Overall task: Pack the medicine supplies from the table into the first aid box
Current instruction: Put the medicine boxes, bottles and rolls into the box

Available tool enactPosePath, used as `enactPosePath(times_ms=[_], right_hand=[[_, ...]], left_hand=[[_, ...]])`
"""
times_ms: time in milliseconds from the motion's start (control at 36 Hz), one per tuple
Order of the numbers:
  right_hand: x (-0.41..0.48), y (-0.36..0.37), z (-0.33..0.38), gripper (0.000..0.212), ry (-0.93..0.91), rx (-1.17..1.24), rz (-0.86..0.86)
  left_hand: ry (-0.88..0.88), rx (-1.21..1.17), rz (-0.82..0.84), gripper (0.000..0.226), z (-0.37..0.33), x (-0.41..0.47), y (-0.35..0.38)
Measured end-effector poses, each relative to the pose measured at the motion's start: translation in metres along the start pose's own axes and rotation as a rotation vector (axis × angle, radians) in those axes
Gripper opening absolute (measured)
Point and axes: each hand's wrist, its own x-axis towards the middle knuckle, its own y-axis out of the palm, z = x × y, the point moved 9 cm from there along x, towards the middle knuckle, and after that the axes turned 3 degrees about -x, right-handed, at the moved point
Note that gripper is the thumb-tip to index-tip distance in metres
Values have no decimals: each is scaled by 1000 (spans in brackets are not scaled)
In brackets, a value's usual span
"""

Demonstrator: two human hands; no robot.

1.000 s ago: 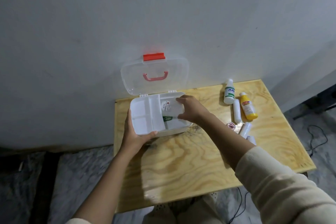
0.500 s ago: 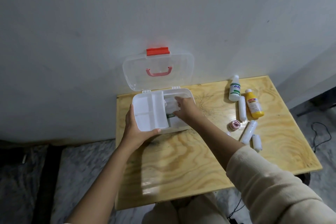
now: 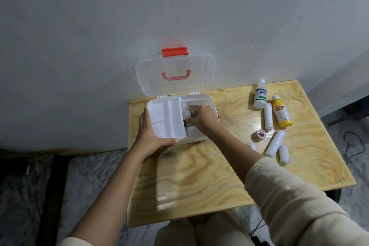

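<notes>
The white first aid box (image 3: 205,100) stands open at the table's back left, its clear lid (image 3: 175,75) with red latch leaning on the wall. A white divided tray (image 3: 166,119) covers its left half. My left hand (image 3: 151,134) grips the box's front left corner and the tray. My right hand (image 3: 201,119) reaches into the right half, fingers closed on a small white packet (image 3: 185,113) among partly hidden items. On the table's right lie a white bottle (image 3: 260,97), a yellow bottle (image 3: 281,114), several white bandage rolls (image 3: 275,143) and a small pink tape roll (image 3: 259,135).
The plywood table (image 3: 199,175) stands against a grey wall. Its right edge and front edge drop to a marbled floor with a black cable (image 3: 353,146) at the right. My knees (image 3: 199,229) show below the front edge.
My right hand has gone deeper into the box's right half and curled around the white packet. The left hand has kept its hold on the box. The camera has shifted slightly.
</notes>
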Motion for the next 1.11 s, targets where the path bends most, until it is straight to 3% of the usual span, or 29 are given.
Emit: enactPosePath(times_ms=[278, 528, 611, 722, 889, 1000, 1111], right_hand=[[5, 0, -11, 32, 37, -32, -34], [-1, -6, -1, 18, 3, -94, -9], [-10, -40, 3, 29, -62, -37, -166], [-32, -104, -13, 19, -71, 129, -513], [-17, -148, -99, 28, 162, 132, -615], [6, -155, -159, 38, 446, 11, -544], [23, -151, -184, 44, 565, -79, -452]], left_hand=[[20, -26, -53, 119, -4, -4, 0], [-3, -15, -46, 122, -4, -7, 0], [0, -20, -42, 120, -5, -6, 0], [-30, -30, -34, 122, 0, -3, 2], [-62, -54, -37, 133, 9, -2, 4], [-48, -60, -49, 131, 10, -2, 2], [-18, -89, -58, 121, 3, -4, 3]])
